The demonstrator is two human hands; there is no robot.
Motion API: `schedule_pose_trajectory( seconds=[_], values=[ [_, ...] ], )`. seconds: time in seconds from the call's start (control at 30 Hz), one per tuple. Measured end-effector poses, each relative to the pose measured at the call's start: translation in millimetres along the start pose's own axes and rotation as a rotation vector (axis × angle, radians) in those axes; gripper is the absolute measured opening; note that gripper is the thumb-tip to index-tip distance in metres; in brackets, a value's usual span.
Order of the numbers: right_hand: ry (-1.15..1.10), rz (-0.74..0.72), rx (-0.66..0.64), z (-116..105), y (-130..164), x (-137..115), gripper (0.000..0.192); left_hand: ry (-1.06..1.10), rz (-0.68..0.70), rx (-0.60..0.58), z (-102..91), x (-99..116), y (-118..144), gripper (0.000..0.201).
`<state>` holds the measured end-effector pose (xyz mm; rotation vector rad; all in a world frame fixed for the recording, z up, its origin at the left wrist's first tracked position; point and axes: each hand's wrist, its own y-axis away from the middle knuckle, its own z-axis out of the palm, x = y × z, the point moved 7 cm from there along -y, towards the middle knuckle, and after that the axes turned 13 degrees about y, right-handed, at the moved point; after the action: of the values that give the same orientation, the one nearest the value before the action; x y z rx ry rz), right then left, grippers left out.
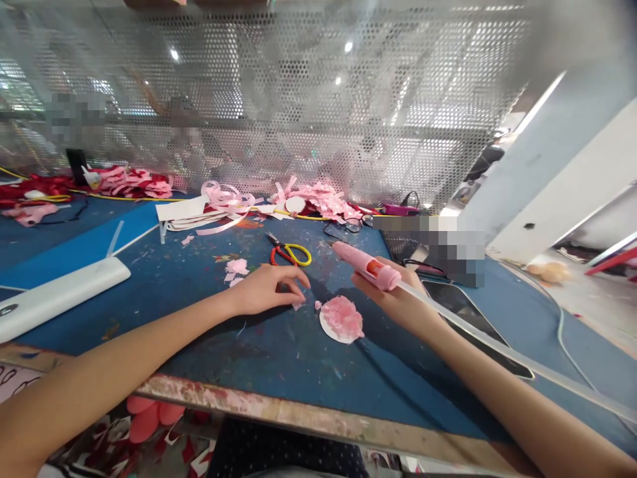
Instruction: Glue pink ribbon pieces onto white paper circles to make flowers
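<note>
Forearms frame a pink flower disc [341, 319] on the blue table [199, 345]. Right hand [398, 292] grips a glue gun [365, 265]; left hand [269, 289], fingers loosely curled, seemingly pinches a petal scrap [298, 305]. Gluing petals underway; next calls for careful placement.

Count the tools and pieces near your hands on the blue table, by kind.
Glue gun, held in the right hand: 1
Scissors: 1
White disc with pink petals: 1
Small pink scraps by the left hand: 2, and
Total: 5
</note>
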<state>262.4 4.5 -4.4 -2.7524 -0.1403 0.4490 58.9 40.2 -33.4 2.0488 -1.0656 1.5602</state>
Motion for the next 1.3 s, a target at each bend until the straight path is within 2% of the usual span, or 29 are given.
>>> schedule_pose_trajectory(
  seconds=[0.13,0.27,0.4,0.5,0.67,0.8,0.93,1.03,1.1,1.2,1.3],
  values=[
    [0.068,-0.013,-0.019,2,-2,-3,0.027,-0.187,0.125,-0.06,9.3,13,2,0.014],
    [0.109,-0.023,-0.042,3,-2,-5,0.025,-0.343,0.22,-0.038,10.1,14,1,0.016],
    [0.107,-0.039,-0.032,0,0,-8,0.024,-0.449,0.251,-0.014,8.1,12,0,0.018],
    [0.078,-0.059,-0.007,-4,1,-11,0.027,-0.493,0.268,-0.018,7.7,14,1,0.016],
    [0.017,-0.088,0.023,-9,2,-17,0.03,-0.518,0.302,-0.111,16.8,20,3,0.023],
    [0.001,-0.113,0.027,-9,2,-17,0.028,-0.486,0.301,-0.075,17.4,20,2,0.022],
    [0.024,-0.133,0.026,-6,2,-14,0.028,-0.393,0.255,0.071,7.0,17,1,0.029],
    [0.057,-0.132,0.022,-5,2,-12,0.027,-0.289,0.166,0.2,-7.1,12,1,0.029],
    [0.084,-0.128,0.014,-5,3,-11,0.026,-0.225,0.091,0.244,-16.1,6,0,0.028],
    [0.12,-0.122,-0.003,-5,3,-10,0.024,-0.173,-0.036,0.219,-24.2,-6,-3,0.028],
    [0.149,-0.111,-0.026,-4,3,-10,0.025,-0.165,-0.17,0.133,-23.5,-18,-5,0.028]
  ],
)
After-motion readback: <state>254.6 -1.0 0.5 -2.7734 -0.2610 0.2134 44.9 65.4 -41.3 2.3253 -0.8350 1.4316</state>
